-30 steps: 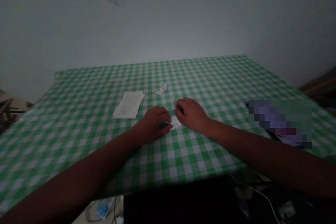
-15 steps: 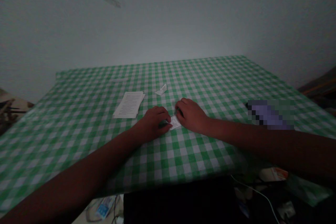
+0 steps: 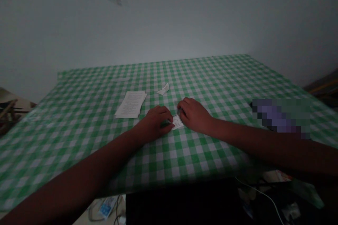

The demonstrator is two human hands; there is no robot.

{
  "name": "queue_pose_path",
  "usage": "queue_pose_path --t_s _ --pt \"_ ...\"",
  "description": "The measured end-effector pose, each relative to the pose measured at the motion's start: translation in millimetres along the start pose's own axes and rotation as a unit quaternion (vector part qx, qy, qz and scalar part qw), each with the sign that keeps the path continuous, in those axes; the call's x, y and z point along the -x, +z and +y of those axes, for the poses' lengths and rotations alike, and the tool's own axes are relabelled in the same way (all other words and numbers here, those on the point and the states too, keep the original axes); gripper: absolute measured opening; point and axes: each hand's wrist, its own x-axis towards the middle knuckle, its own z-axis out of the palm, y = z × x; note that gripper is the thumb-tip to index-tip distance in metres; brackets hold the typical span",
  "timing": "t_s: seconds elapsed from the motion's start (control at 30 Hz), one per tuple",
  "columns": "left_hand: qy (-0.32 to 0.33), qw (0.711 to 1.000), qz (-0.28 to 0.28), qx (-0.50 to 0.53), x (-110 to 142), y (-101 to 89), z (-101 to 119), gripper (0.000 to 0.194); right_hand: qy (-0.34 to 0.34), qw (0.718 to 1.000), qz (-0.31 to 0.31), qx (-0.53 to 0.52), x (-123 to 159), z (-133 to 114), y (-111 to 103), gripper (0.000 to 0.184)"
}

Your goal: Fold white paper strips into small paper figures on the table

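A small folded piece of printed paper [image 3: 177,122] lies on the checked tablecloth between my two hands. My left hand [image 3: 157,123] is closed at its left edge, thumb and fingers pinching it. On the far right side of the paper, my right hand [image 3: 194,115] rests with curled fingers pressed on its edge; the fingertips are partly hidden. Beyond the hands stands a small folded paper piece [image 3: 163,89] with a raised flap. To the left of it lies a stack of printed paper sheets [image 3: 130,104], slightly fanned.
A green and white checked tablecloth [image 3: 169,161] covers the table, which meets a pale wall [image 3: 169,17]. A blurred purple object [image 3: 276,116] lies at the right. A faint flat strip [image 3: 121,79] sits at the back left. Below the front edge are a white cable [image 3: 260,191] and a blue packet [image 3: 107,206].
The view has shifted slightly. Both hands stay at the small folded paper in almost the same pose, and the other papers have not moved on the table.
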Motion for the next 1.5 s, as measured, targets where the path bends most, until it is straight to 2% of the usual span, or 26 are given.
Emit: queue_pose_path --t_s 0.3,0.5,0.6,0.7,0.8,0.93,1.0,1.03,1.17,1.3,1.5 --pt "-0.01 1.0 -0.002 -0.001 -0.8 -1.6 2.7 0.009 0.013 1.0 -0.008 0.013 1.6 -2.5 -1.0 0.021" --pt "-0.025 1.0 0.001 -0.008 -0.1 -0.3 4.3 0.009 0.075 0.996 -0.041 -0.012 1.6 -11.9 -8.1 0.017" --pt "-0.025 1.0 0.004 -0.008 0.6 0.4 3.8 0.009 0.102 0.992 -0.069 -0.025 2.7 -21.2 -14.5 0.022" --pt "-0.013 1.0 0.012 -0.008 0.8 1.2 3.0 0.01 0.117 0.987 -0.087 -0.06 3.6 -26.4 -18.1 0.024" --pt "-0.023 1.0 0.019 -0.006 2.1 2.9 2.3 0.012 0.143 0.98 -0.074 -0.113 3.7 -26.4 -17.4 0.018" --pt "-0.053 0.998 0.042 0.011 4.6 5.5 1.4 0.032 0.161 0.967 -0.04 -0.192 4.7 -26.8 -16.0 0.009" --pt "-0.063 0.997 0.045 0.02 4.3 4.4 2.2 0.043 0.153 0.958 -0.036 -0.239 5.8 -28.9 -16.9 0.008" --pt "-0.066 0.997 0.044 0.023 3.4 2.8 3.2 0.042 0.146 0.954 -0.034 -0.261 6.3 -30.2 -17.7 0.009" --pt "-0.059 0.997 0.042 0.026 -1.6 -7.5 9.1 0.01 0.082 0.952 0.014 -0.295 8.1 -34.8 -21.3 0.008" --pt "-0.044 0.996 0.051 0.06 -2.4 -15.2 12.5 0.005 -0.003 0.963 0.052 -0.265 10.0 -33.5 -24.4 0.014" --pt "-0.08 0.994 0.041 0.054 0.4 -16.7 8.5 0.015 -0.086 0.982 0.032 -0.163 12.5 -20.8 -24.0 0.014"
